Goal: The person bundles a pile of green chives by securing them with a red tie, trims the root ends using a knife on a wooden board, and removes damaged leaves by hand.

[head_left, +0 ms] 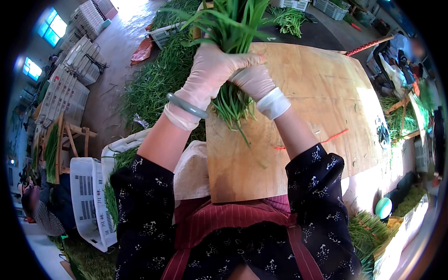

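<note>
Plywood board [322, 102]: pale brown, visible grain, flat, darker stain near its lower left corner. Heap of loose greens [154, 88]: thin, tangled blades on the floor left of the board. White crate [84, 196]: plastic, slotted wall, rounded rim, dark printed characters on one side, small and warped by the lens; greens lie beside it. Bunch of long green stalks [240, 30]: flat, glossy leaves fanning out at the top, thinner ends hanging below the hands over the board's upper left part; contact with the wood cannot be told. Left hand [210, 65]: thin, whitish, wrinkled glove, grasping the bunch, thumb laid across toward the right. Right hand [254, 81]: similar glove, closed round the bunch just below that thumb, fingers partly hidden. Bangle [186, 105]: smooth, grey-green, round the left wrist. Red strip [336, 136]: narrow, lying on the board.
</note>
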